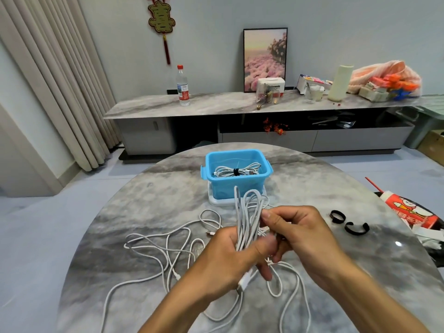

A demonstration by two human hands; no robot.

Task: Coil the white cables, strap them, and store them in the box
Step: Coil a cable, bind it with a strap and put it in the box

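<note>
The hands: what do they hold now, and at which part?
The left hand grips a bundle of white cable loops at its lower part. The right hand pinches the same bundle near the middle.

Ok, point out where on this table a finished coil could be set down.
Bare marble lies left of the blue box, out to the table edge, and right of it, behind the black straps. The near left is crowded with loose white cables; more trail under the right hand.
</note>
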